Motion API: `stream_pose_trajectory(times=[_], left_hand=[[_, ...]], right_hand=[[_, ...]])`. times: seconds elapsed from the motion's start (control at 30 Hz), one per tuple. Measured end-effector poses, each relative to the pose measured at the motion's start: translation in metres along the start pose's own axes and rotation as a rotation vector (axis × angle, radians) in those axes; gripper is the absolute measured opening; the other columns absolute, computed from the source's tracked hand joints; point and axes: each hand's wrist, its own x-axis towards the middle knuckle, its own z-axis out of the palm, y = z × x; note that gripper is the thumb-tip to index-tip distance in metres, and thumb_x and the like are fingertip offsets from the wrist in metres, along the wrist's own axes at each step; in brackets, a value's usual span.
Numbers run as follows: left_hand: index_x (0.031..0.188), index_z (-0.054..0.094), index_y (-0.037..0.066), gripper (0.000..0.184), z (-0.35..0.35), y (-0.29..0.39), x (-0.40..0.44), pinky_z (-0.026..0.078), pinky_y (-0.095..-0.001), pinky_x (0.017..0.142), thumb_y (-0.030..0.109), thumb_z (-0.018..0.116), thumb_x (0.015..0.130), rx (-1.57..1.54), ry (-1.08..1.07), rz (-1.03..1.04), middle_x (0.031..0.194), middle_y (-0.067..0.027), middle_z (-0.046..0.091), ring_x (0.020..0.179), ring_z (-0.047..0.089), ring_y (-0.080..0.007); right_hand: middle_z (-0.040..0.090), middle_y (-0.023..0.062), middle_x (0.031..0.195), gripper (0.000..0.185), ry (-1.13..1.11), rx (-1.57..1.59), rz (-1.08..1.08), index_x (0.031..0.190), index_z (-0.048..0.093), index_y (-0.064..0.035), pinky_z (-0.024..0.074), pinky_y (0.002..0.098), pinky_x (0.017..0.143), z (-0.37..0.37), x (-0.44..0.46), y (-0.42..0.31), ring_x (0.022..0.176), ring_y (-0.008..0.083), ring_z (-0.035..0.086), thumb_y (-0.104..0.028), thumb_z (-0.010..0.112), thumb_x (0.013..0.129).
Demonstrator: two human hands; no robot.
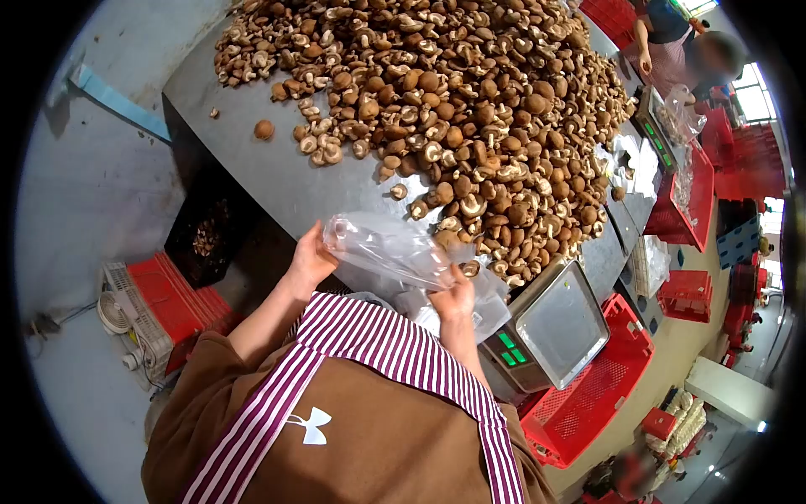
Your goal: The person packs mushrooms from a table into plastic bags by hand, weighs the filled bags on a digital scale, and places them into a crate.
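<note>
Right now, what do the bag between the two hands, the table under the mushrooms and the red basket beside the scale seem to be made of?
Bag: thin, glossy plastic, it seems, since it is see-through, creased and catches highlights.
Table: probably metal, perhaps steel, given its smooth grey top with soft sheen.
Basket: likely hard plastic, evenly red, with many small holes.

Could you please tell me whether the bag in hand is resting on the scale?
No, the clear bag is held between the left hand and right hand, apart from the scale.
</note>
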Motion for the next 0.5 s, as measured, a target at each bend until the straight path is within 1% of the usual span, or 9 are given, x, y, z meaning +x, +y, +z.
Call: stream_pose_trajectory(times=[0.03, 0.17, 0.2, 0.27, 0.33, 0.37, 0.4, 0.43, 0.5], left_hand=[[0.113, 0.062, 0.007, 0.035, -0.003, 0.002, 0.001, 0.05, -0.0324, 0.072, 0.037, 0.048, 0.101, 0.007, 0.023, 0.028, 0.101, -0.0078, 0.069, 0.076, 0.06, -0.0216], [0.117, 0.059, 0.002, 0.043, -0.038, 0.022, 0.043, 0.049, -0.0321, 0.071, 0.039, 0.043, 0.102, 0.124, 0.052, -0.016, 0.104, -0.0108, 0.069, 0.077, 0.061, -0.0213], [0.127, 0.052, 0.0, 0.051, -0.028, 0.027, 0.056, 0.051, -0.0303, 0.071, 0.044, 0.043, 0.102, 0.174, 0.046, 0.005, 0.115, -0.0128, 0.066, 0.087, 0.065, -0.0216], [0.128, 0.05, -0.004, 0.057, 0.028, 0.025, 0.085, 0.053, -0.0309, 0.07, 0.046, 0.042, 0.102, 0.242, 0.136, 0.082, 0.115, -0.015, 0.067, 0.083, 0.065, -0.0218], [0.132, 0.045, -0.005, 0.063, 0.072, 0.019, 0.12, 0.054, -0.0316, 0.068, 0.05, 0.044, 0.101, 0.511, -0.009, 0.077, 0.11, -0.0157, 0.067, 0.08, 0.066, -0.0216], [0.135, 0.041, -0.004, 0.066, 0.092, 0.011, 0.147, 0.055, -0.0321, 0.067, 0.051, 0.045, 0.1, 0.626, -0.063, 0.097, 0.108, -0.0159, 0.067, 0.078, 0.066, -0.0212], [0.138, 0.037, -0.004, 0.07, 0.109, -0.004, 0.166, 0.055, -0.0326, 0.065, 0.053, 0.047, 0.099, 0.74, -0.115, 0.116, 0.106, -0.0162, 0.066, 0.076, 0.066, -0.0208], [0.141, 0.041, 0.001, 0.068, 0.135, -0.024, 0.163, 0.055, -0.0297, 0.061, 0.053, 0.049, 0.098, 0.772, -0.018, 0.132, 0.116, -0.0148, 0.061, 0.07, 0.065, -0.0152], [0.145, 0.038, 0.003, 0.07, 0.165, -0.043, 0.156, 0.056, -0.027, 0.06, 0.052, 0.053, 0.097, 0.759, 0.031, 0.052, 0.127, -0.0179, 0.055, 0.075, 0.065, -0.0155]], right_hand=[[0.061, 0.019, 0.129, 0.042, 0.006, -0.066, 0.035, 0.135, 0.047, 0.0009, 0.045, 0.0454, 0.103, -0.011, 0.009, 0.009, 0.12, 0.0318, 0.057, -0.025, 0.035, 0.105], [0.061, 0.0194, 0.129, 0.042, 0.082, 0.011, 0.115, 0.133, 0.049, -0.0007, 0.0501, 0.0412, 0.091, -0.042, 0.068, 0.021, 0.111, 0.0302, 0.061, -0.026, 0.032, 0.105], [0.061, 0.0197, 0.128, 0.042, 0.059, -0.004, 0.105, 0.132, 0.049, -0.0012, 0.0528, 0.0389, 0.084, -0.043, 0.078, 0.018, 0.106, 0.0291, 0.063, -0.026, 0.03, 0.105], [0.062, 0.02, 0.126, 0.041, 0.147, -0.021, 0.02, 0.131, 0.05, -0.002, 0.0532, 0.0371, 0.077, 0.005, 0.057, 0.009, 0.101, 0.0283, 0.064, -0.026, 0.03, 0.105], [0.063, 0.0203, 0.12, 0.039, 0.213, 0.082, -0.142, 0.132, 0.049, -0.0049, 0.0538, 0.0327, 0.062, 0.014, 0.068, -0.006, 0.09, 0.0279, 0.066, -0.023, 0.029, 0.104], [0.057, 0.0188, 0.128, 0.043, 0.236, 0.096, -0.216, 0.129, 0.051, -0.0026, 0.0535, 0.0524, 0.095, 0.015, 0.071, -0.019, 0.11, 0.0341, 0.062, -0.026, 0.024, 0.105], [0.057, 0.0194, 0.129, 0.044, 0.207, 0.147, -0.299, 0.13, 0.05, -0.0016, 0.0532, 0.0528, 0.096, 0.013, 0.07, -0.03, 0.112, 0.0343, 0.061, -0.026, 0.024, 0.104], [0.056, 0.02, 0.13, 0.044, 0.181, 0.197, -0.381, 0.131, 0.049, -0.0005, 0.0528, 0.0532, 0.096, 0.008, 0.069, -0.041, 0.114, 0.0346, 0.06, -0.026, 0.024, 0.104], [0.055, 0.0203, 0.132, 0.042, 0.137, 0.259, -0.249, 0.135, 0.047, -0.0065, 0.0503, 0.0559, 0.099, -0.004, 0.072, -0.063, 0.117, 0.0347, 0.058, -0.025, 0.025, 0.104]])
